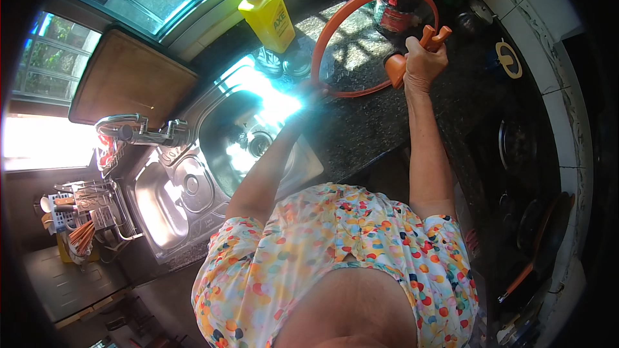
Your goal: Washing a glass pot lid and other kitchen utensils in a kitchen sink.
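An orange ring-shaped hose point(333, 24), with an orange forked handle or clamp point(396, 70) on it, is raised over the dark speckled countertop. My right hand point(426, 63) is closed around the handle part, whose two prongs stick out past my fingers. At the lower left of the ring is my left hand point(314, 95); strong glare washes over it, and its fingertips seem to touch the ring. How its fingers are placed cannot be made out. Through the ring a jar with a red label point(395, 20) shows on the counter.
A yellow pump bottle point(268, 21) stands behind the steel sink point(307, 166). The chrome faucet point(154, 130), a wooden board point(128, 77) and a rack of utensils point(92, 208) are at the left. Dark pans point(551, 232) lie at the right, near the tiled wall.
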`<state>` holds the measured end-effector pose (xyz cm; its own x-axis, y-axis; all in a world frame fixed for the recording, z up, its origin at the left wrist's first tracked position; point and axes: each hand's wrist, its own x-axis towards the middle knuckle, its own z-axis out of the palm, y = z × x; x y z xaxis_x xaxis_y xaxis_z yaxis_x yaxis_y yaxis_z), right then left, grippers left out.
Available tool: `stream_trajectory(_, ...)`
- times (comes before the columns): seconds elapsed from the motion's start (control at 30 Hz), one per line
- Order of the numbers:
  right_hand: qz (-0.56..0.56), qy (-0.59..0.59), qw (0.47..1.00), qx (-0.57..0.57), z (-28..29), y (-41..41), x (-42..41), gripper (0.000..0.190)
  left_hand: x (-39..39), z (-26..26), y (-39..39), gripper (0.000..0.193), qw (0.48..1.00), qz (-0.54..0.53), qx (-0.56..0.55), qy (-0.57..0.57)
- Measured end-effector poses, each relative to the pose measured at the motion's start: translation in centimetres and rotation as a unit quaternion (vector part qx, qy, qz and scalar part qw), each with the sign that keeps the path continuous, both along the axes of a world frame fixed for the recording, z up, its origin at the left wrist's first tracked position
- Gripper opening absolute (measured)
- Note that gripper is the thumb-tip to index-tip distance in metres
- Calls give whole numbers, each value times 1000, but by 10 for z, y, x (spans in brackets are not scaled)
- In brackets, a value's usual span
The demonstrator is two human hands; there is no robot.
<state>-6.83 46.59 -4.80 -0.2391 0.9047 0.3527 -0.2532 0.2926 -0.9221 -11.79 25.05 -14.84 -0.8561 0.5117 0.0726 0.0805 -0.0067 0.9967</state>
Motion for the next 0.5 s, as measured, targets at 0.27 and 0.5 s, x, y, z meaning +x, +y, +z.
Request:
stream_trajectory(0.27,29,59,985,-157,20,-16,14,25,-3,24,-14,15,999,43,2,-9)
stream_trajectory(0.5,32,83,966,-241,19,-20,20,28,-17,55,-35,19,1000,-15,-1,3)
